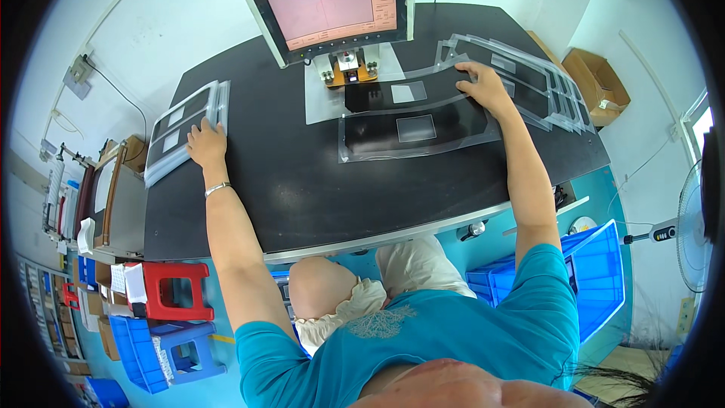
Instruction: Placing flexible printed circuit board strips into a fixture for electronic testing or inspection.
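My left hand (208, 143) lies with spread fingers on the right edge of a stack of clear-bordered black sheets (155, 159) at the left of the table. My right hand (483, 88) grips the right end of a bendy black film sheet (377, 142) with clear borders and two pale rectangular windows. Thumb and fingers sit apart along that end; the underside of the grip is hidden. The sheet's far left part reaches under a small orange-based fixture (351, 75) below the monitor, over a white plate (321, 102).
A monitor (328, 4) stands at the back of the black table (302, 196). More clear-edged sheets (563, 98) lie fanned out at the right, beside a cardboard box (596, 87). Blue bins (596, 279), a red stool (177, 291) and a fan (691, 227) stand around the table.
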A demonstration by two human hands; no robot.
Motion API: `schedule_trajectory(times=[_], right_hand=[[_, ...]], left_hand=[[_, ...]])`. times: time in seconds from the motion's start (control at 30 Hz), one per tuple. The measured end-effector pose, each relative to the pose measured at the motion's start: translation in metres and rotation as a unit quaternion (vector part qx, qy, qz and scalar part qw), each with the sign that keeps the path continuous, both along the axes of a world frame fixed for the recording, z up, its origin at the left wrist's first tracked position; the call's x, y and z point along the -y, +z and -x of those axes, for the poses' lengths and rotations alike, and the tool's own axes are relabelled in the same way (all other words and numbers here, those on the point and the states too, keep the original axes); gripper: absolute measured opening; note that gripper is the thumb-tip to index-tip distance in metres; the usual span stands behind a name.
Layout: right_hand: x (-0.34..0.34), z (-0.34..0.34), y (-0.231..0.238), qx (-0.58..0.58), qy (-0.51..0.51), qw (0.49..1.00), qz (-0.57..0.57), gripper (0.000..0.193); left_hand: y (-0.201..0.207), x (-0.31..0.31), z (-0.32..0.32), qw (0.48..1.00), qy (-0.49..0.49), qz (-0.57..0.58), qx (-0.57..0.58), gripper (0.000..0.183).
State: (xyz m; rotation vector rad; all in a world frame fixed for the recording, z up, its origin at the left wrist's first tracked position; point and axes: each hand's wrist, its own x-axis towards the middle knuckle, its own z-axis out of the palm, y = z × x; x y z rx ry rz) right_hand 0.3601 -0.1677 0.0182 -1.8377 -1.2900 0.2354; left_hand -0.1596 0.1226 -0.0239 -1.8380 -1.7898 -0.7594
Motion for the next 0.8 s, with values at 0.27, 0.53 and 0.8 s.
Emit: schedule_trajectory(times=[0.27, 0.53, 0.8], right_hand=[[0.005, -0.001, -0.001, 0.028, -0.008, 1.0, 0.001, 0.044], [0.006, 0.01, 0.009, -0.067, 0.005, 0.997, 0.03, 0.048], [0.002, 0.005, 0.003, -0.089, -0.013, 0.996, -0.014, 0.042]], left_hand=[[0.013, 0.001, -0.003, 0.989, 0.0, 0.141, 0.043, 0.044], [0.007, -0.01, 0.012, 0.992, 0.024, 0.123, 0.012, 0.048], [0.021, 0.002, 0.002, 0.992, 0.035, 0.114, -0.028, 0.04]])
